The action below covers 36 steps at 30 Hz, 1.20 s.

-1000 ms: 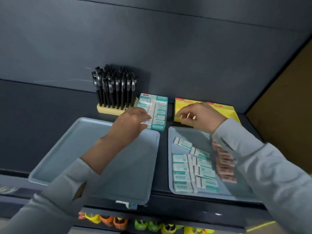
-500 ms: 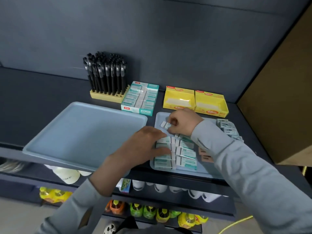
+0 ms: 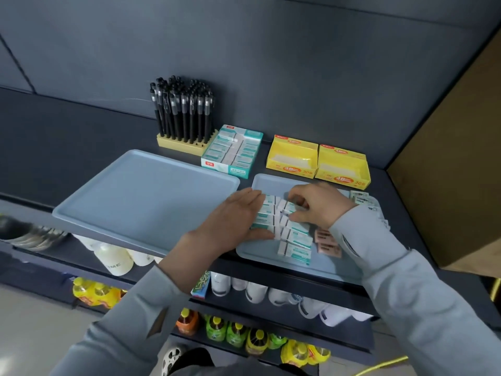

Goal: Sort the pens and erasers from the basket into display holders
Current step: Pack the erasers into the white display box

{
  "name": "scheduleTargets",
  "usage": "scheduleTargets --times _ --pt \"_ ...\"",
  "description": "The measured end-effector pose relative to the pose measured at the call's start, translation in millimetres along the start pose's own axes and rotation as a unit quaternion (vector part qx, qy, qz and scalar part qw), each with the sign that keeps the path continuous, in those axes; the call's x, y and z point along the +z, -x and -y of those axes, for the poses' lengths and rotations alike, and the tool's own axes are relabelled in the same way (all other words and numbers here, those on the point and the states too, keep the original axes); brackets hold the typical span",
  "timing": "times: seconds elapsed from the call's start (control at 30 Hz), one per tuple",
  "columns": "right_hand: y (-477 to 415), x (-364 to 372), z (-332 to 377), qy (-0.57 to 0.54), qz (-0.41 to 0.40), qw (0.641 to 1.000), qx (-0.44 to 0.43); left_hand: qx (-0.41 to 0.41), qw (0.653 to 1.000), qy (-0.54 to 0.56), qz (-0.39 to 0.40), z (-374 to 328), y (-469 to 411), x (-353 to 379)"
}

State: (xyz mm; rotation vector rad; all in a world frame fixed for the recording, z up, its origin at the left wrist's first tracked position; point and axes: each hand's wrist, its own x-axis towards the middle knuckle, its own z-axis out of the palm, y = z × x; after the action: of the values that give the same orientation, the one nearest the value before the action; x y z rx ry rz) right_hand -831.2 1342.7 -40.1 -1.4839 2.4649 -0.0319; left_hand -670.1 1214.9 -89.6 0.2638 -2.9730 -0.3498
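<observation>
Erasers (image 3: 294,241) lie in two rows on the right tray (image 3: 271,183), long axes left-right. The left hand (image 3: 238,213) rests flat over the left row; the right hand (image 3: 317,207) has its grip pinched on one eraser. The teal display box (image 3: 233,153) sits beyond, leftward.

Lighting: dim, even, diffuse; faint soft shadows, mild sheen on the large tray (image 3: 141,191). Optics: wide-angle bowing of the shelf (image 3: 67,126) lines toward 9 and 3 o'clock. Sharpness: soft, compression-smeared, worst at 6 o'clock.
</observation>
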Motion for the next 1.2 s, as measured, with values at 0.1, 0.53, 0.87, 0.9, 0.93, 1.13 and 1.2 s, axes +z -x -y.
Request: scheduleTargets --times 0.1,0.53,0.87,0.9,0.93,1.13,1.2 --pt "-3.6 -5.2 4.5 0.015 0.028 0.999 0.001 0.009 0.999 -0.016 0.027 -0.6 -9.4 -2.7" --pt "5.6 -20.0 3.4 -0.022 0.058 0.998 0.01 0.011 0.998 -0.051 -0.02 -6.9 -19.4 -1.5" --pt "-7.8 -13.6 10.4 0.032 0.071 0.997 0.005 0.005 0.991 -0.129 -0.023 -10.2 -37.6 2.9" --pt "-9.7 -12.7 10.7 0.036 0.063 0.997 0.011 0.008 0.987 -0.155 -0.034 -11.2 -39.3 4.1" --pt "-11.5 -12.1 10.3 0.036 0.055 0.998 0.019 0.013 0.983 -0.179 -0.042 -12.0 -41.1 5.7" --pt "-14.6 -19.5 -4.3 -0.044 -0.007 0.997 0.057 -0.002 0.98 -0.178 -0.087 -8.2 -45.8 22.1" --pt "-15.8 -20.9 -9.1 -0.086 -0.023 0.994 0.064 -0.008 0.984 -0.157 -0.08 -8.2 -46.6 21.1"
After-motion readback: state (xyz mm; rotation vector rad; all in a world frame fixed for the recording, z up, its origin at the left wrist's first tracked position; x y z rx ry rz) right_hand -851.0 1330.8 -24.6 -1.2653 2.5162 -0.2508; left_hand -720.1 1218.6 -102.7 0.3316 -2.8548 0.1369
